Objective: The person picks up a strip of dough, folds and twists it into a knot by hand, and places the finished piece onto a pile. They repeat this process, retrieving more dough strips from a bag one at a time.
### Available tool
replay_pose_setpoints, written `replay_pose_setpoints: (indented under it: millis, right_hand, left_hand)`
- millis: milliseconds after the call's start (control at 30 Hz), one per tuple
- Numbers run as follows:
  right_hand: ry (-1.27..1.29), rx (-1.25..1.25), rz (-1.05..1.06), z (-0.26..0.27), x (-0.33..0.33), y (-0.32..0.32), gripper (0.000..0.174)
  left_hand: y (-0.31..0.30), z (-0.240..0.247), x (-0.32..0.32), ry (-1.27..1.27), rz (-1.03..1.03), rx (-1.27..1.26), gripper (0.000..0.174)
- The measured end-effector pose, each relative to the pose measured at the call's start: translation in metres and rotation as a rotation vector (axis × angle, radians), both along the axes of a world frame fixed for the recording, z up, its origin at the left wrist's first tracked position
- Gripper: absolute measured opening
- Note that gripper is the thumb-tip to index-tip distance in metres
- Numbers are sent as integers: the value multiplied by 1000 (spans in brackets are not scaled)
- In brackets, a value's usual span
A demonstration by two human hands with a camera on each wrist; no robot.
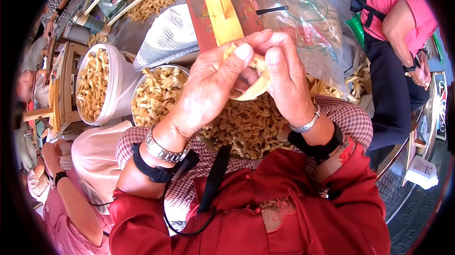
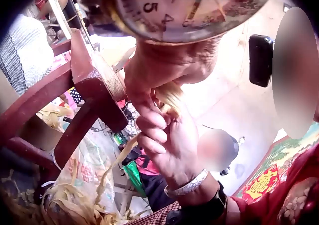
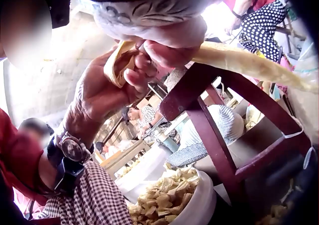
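A pale yellow, flexible strip, resembling bean curd skin (image 1: pixel 256 91), is bent into a loop between both hands. My left hand (image 1: pixel 203 82), with a metal watch at its wrist, pinches one side of the loop, thumb on top. On the other side my right hand (image 1: pixel 290 77), wearing a silver bracelet, grips the strip with thumb and curled fingers. In the right wrist view the loop (image 3: pixel 117 68) lies against the left palm, and a long tail runs out past the right hand. Below the hands, a heap of knotted pieces (image 1: pixel 246 124) fills the lap area.
Just ahead stands a red wooden bench (image 1: pixel 194 6) with another yellow strip (image 1: pixel 220 10) along it. To the left are two white buckets (image 1: pixel 118 82) of knotted pieces and a grey-white woven sack (image 1: pixel 168 37). A clear plastic bag (image 1: pixel 303 27) lies right. People sit on both sides.
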State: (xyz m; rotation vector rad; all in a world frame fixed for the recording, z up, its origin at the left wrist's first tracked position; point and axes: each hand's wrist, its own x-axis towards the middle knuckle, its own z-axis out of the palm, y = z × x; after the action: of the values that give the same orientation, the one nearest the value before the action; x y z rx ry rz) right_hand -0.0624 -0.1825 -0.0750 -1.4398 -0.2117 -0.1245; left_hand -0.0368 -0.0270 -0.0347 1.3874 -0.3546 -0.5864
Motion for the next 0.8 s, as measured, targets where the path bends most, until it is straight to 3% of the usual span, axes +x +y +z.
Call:
replay_pose_setpoints:
  millis: [100,233,333,467,567,667,700,800]
  right_hand:
    - [-106,27,-11,1,-2,2,34]
    - [33,13,-47,1,-6,-7,43]
    - [-33,-143,-105,-4,-6,-14,47]
    - [100,-200,-127,-8,-9,-36,36]
    - [189,-180,-277,-12,-3,-53,38]
    - [194,-295,-183,-13,-1,-50,39]
    - [311,-338,-44,-10,-3,-49,38]
    - [343,-175,315,1,-6,-30,36]
  left_hand:
    - [-4,2,-1,105,12,-121,49]
    - [-4,0,3,227,-141,-286,53]
    - [-7,-6,2,285,-135,-289,51]
    - [2,-4,6,385,-91,-341,49]
    - [12,-1,13,383,-40,-418,46]
    - [15,2,13,330,-3,-365,46]
    - [14,5,13,270,28,-314,47]
    - [16,3,14,255,41,-263,47]
